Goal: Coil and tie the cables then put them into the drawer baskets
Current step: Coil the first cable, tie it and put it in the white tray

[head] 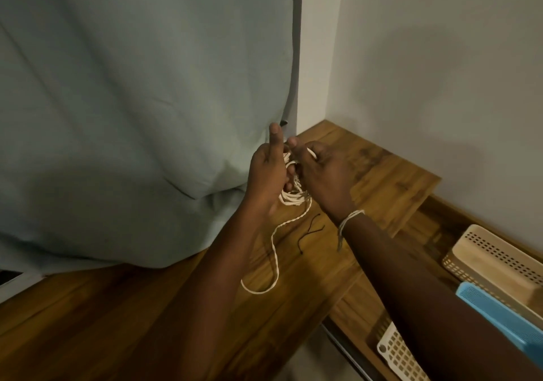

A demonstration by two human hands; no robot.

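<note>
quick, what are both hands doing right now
Left hand: holds the coil of white cable, forefinger straight.
Right hand: pinches a strand of the same cable.

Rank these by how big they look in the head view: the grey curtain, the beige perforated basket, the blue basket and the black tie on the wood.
1. grey curtain
2. beige perforated basket
3. blue basket, partly hidden by the arm and cut off by the frame, so its rank is unsure
4. black tie

Both hands, left hand (pixel 269 171) and right hand (pixel 318 171), grip a coiled white cable (pixel 291 198) above the wooden top (pixel 382 180).
</note>
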